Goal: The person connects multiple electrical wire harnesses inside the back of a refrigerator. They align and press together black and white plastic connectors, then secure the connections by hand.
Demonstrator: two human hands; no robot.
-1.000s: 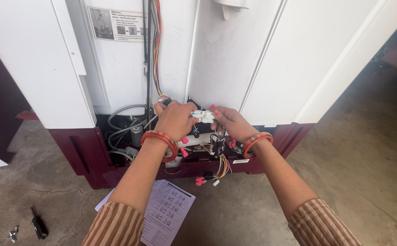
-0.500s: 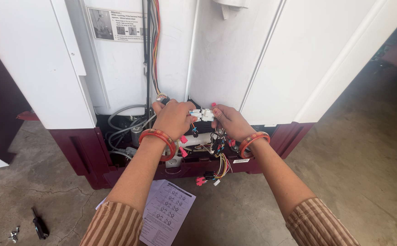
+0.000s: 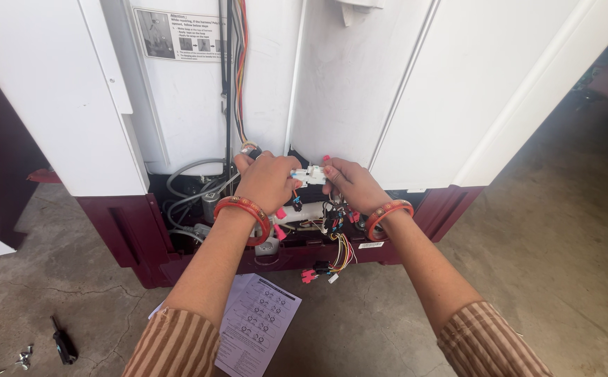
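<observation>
While both hands meet at the open base of a white appliance, they pinch a small white plastic connector between them. Compared with a second ago, the hands sit a touch closer together on the connector, which suggests the part is being pressed or seated rather than moved elsewhere. The left hand curls its fingers around the connector's left end; the right hand pinches the right end with thumb and fingertips. Each wrist wears an orange bangle. Just below the connector hangs a bundle of thin coloured wires with pink clips, and left of it run grey ribbed hoses. The dark red base panel looks smooth and glossy. Below the connector, on rough concrete, lies a printed paper sheet; far left of that, a black screwdriver.
</observation>
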